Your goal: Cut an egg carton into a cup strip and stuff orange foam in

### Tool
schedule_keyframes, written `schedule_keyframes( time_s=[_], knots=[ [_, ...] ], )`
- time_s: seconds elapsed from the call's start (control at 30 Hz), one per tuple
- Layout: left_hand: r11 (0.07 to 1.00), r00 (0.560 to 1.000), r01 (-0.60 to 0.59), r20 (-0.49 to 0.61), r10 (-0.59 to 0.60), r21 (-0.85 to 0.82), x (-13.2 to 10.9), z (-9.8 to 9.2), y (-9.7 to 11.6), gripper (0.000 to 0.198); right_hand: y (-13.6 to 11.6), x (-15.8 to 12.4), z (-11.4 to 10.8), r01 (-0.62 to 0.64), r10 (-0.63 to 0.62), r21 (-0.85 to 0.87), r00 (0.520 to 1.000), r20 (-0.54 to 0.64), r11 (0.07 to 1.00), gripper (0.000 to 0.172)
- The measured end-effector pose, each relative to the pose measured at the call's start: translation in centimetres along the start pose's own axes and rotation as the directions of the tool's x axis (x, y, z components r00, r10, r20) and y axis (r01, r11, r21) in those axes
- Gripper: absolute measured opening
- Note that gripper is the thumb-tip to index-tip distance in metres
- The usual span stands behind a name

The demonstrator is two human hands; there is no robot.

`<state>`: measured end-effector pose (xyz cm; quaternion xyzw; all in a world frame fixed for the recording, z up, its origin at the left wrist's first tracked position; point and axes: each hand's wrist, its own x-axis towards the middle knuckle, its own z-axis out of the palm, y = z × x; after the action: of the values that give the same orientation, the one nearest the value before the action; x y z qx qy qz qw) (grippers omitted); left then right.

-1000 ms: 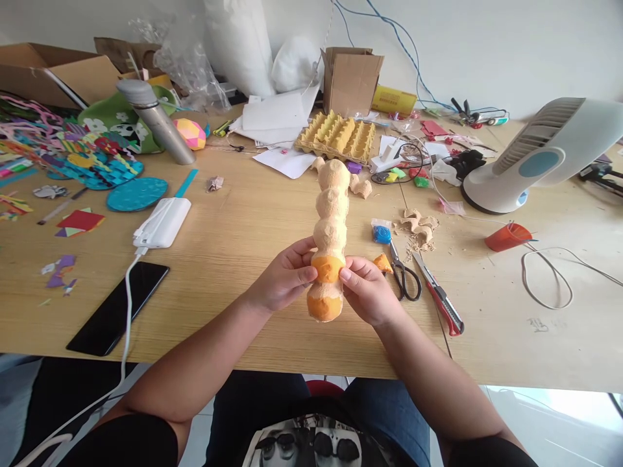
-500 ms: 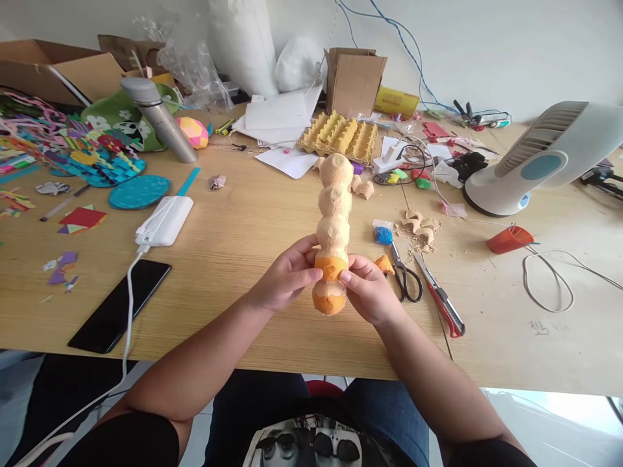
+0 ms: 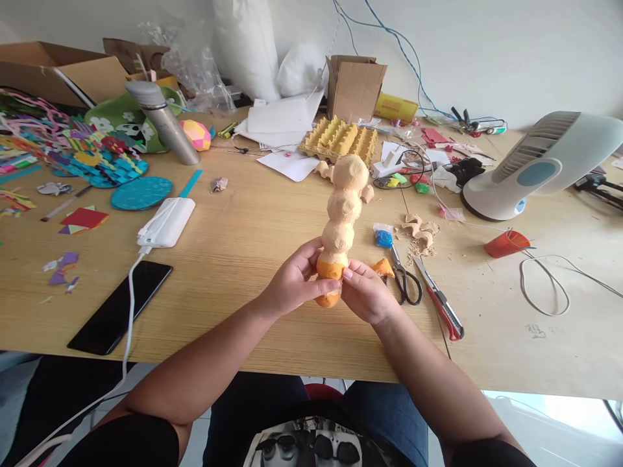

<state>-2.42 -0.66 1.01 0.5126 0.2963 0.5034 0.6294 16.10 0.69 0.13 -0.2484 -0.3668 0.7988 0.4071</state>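
A bumpy egg carton strip, pale tan with orange clay over its two nearest bumps, is held up above the table. My left hand grips its lower end from the left, the thumb lying across the orange part. From the other side, my right hand is closed on the same end, thumb at the edge of the orange clay. Just beyond the right hand lie an orange clay lump, a blue clay packet, black-handled scissors and a red utility knife.
Carton scraps lie to the right, near an orange cup and a white fan. A yellow egg tray sits farther back. At left are a phone, a white power bank and a metal bottle.
The strip's far end has tilted to the right. My left thumb has moved across the orange part, and the strip's near end has risen slightly between my hands.
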Motion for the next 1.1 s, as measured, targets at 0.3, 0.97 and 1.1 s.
schedule_keyframes(
  time_s=[0.3, 0.97, 1.1],
  knots=[
    [0.993, 0.997, 0.041, -0.056, -0.047, -0.107, 0.03, 0.30, -0.35, 0.061, -0.44, 0.26, -0.91, 0.010, -0.011, -0.083, 1.000, -0.011, 0.996, 0.035],
    [0.976, 0.993, 0.055, -0.087, -0.075, -0.210, 0.25, 0.45, -0.23, 0.040, -0.47, 0.23, -0.80, 0.047, -0.045, -0.147, 0.999, 0.014, 0.988, 0.029],
    [0.967, 0.989, 0.092, -0.087, -0.116, -0.237, 0.32, 0.44, -0.07, 0.040, -0.31, 0.33, -0.99, 0.053, -0.052, -0.151, 0.999, 0.013, 0.987, 0.029]
  ],
)
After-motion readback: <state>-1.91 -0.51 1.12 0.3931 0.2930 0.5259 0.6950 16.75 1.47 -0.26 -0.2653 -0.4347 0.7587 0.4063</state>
